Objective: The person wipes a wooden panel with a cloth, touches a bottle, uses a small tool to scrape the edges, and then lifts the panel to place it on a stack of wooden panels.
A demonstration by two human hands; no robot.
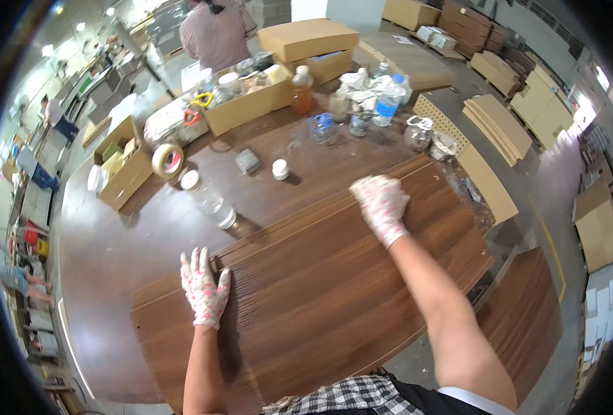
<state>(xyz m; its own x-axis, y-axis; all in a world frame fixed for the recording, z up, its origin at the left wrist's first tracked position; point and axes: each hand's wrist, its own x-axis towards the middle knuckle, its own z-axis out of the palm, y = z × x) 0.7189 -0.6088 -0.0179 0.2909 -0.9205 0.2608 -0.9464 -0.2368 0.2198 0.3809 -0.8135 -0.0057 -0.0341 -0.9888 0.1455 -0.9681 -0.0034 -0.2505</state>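
A long brown wood-grain panel [313, 283] lies in front of me on the dark table [106, 277]. My left hand [206, 289], in a white glove with pink spots, rests flat on the panel's left part with its fingers stretched. Near the far edge, toward the panel's right end, my right hand [381, 204] in a matching glove is closed and pressed down. Whatever it grips is hidden and slightly blurred. The panel's surface by my left hand has a streaky sheen. Beyond the panel lie a clear bottle [216, 209], a small white bottle [280, 169] and a grey block [248, 162].
Farther back stand a tape roll [167, 160], open cardboard boxes [251, 108], a bottle of orange liquid [302, 90], a blue-labelled water bottle [388, 102] and jars [418, 133]. Another panel [528, 315] leans at the right. A person in a striped shirt [216, 34] is behind the table.
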